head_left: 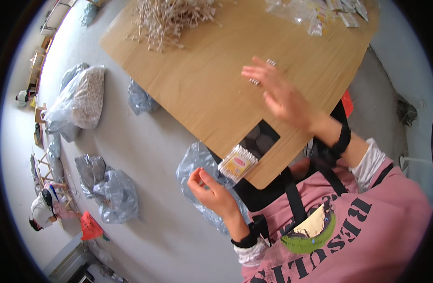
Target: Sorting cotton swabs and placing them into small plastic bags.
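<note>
My left hand [214, 195] is off the table's near left edge, fingers loosely curled and apart, nothing visible in it. Just beyond its fingertips, a clear pack of cotton swabs [238, 163] with a yellow and white label is at the table edge; whether it rests on anything is unclear. Farther up, my right hand [284, 96] reaches over the wooden table [211, 89], fingers stretched out and thumb apart, slightly blurred. White tips of a few cotton swabs [255, 81] show on both sides of its fingers, their middles hidden under them.
A dark rectangular opening [259, 139] is in the tabletop beside the pack. A heap of loose swabs [171, 19] and some plastic packaging [315, 16] lie at the far side. Filled plastic bags [86, 96] stand on the floor at left. Another person [46, 207] is at far left.
</note>
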A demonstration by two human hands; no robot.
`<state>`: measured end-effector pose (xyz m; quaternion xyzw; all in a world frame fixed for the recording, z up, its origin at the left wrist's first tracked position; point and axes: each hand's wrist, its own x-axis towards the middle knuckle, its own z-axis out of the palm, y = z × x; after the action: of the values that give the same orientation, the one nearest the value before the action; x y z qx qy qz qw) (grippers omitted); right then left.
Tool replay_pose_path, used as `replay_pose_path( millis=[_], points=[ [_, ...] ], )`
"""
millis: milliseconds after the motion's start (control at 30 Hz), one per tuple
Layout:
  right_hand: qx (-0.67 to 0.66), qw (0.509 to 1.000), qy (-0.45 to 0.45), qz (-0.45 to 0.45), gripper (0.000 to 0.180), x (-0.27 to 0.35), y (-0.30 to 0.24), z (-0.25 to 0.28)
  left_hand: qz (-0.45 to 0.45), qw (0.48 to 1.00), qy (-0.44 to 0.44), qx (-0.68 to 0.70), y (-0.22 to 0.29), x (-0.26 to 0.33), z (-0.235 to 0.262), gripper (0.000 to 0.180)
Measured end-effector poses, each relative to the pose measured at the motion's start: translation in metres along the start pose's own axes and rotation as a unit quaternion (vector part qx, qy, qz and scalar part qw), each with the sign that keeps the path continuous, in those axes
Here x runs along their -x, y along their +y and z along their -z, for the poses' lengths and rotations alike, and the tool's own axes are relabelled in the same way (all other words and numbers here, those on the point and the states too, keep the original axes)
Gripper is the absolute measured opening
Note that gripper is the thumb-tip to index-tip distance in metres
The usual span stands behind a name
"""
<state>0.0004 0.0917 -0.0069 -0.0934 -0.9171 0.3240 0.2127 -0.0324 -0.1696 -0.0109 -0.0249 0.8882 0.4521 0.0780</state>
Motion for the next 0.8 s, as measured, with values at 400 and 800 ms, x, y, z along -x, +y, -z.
replay_pose_path(
  millis=[400, 800],
  points=[
    [-0.083, 0.967, -0.237, -0.034, 0.045, -0.125, 0.081, 0.057, -0.34, 0.916, -0.16, -0.136, 0.113, -0.03, -0.124, 0.044],
    [-0.016, 0.976, -0.016, -0.218, 0.031, -0.191, 0.111, -0.026, -0.3, 0.937, -0.169, -0.053, 0.107, -0.036, -0.128, 0.011]
  ],
)
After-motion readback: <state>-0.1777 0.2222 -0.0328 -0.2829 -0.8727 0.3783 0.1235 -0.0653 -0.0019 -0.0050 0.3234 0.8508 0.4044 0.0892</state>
